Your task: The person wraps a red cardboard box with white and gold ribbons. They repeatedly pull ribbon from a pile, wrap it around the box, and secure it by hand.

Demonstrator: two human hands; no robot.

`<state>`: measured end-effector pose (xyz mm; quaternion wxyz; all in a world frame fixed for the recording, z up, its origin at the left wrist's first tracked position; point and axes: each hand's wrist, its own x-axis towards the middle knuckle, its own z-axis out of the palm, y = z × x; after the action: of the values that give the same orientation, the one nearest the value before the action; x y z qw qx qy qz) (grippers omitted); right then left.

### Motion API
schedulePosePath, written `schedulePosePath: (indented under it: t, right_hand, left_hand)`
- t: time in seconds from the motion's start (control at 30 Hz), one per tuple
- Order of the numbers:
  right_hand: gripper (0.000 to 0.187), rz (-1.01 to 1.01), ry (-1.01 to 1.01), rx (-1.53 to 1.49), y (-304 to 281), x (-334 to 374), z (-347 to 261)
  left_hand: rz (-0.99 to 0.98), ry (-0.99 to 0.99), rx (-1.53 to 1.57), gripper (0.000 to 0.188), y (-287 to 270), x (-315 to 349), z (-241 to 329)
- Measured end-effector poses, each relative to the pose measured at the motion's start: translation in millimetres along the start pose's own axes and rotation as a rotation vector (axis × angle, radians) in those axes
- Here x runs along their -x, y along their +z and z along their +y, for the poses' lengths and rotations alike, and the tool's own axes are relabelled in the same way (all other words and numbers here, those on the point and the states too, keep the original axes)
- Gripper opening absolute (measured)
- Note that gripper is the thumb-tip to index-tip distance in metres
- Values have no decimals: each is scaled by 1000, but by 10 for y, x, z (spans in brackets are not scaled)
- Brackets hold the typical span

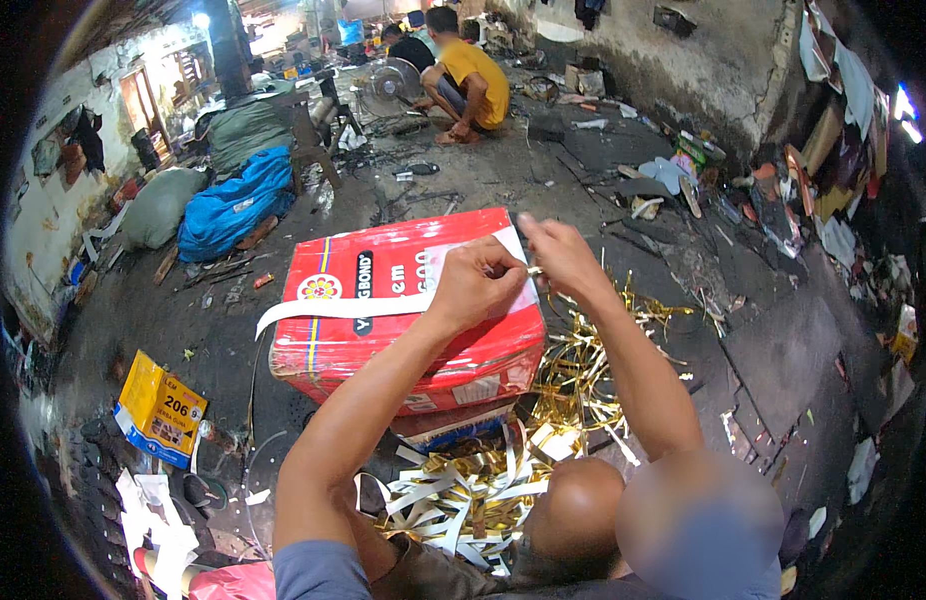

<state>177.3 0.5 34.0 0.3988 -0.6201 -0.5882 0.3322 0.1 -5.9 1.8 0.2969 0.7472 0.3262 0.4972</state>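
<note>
A large red carton (328,265) with a flower emblem lies in front of me, wrapped in clear tape. Over its top face runs a long white strip (348,308), its free end curling past the carton's left side. My left hand (475,284) pinches this strip near the carton's right end. Close beside it, my right hand (561,258) is closed above the right edge, the thumb side raised. A small pale bit shows between the two hands, too small to name. Gold and white strips (473,500) are heaped between my knees and along the carton's right side.
A yellow and blue carton piece (161,410) lies to the left. Farther off are a blue bundle (238,205), a grey-green sack (163,208) and a fan (391,88). A person in yellow (475,85) squats there. Scraps line the right wall.
</note>
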Motion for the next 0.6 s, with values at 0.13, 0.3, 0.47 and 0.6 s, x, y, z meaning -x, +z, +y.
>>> schedulePosePath:
  t: [0.13, 0.3, 0.47, 0.6]
  right_hand:
    - [40, 221, -252, 419, 234, -146, 180]
    - [40, 244, -205, 44, 417, -193, 742]
    - [34, 253, -148, -180, 715, -226, 1262]
    - [29, 146, -110, -30, 1019, -85, 1774]
  left_hand:
    - [-11, -6, 24, 6, -16, 20, -56]
    - [-70, -93, 87, 5, -17, -1, -55]
    - [-71, -73, 36, 6, -10, -32, -29]
    - [-54, -115, 34, 5, -111, 30, -69]
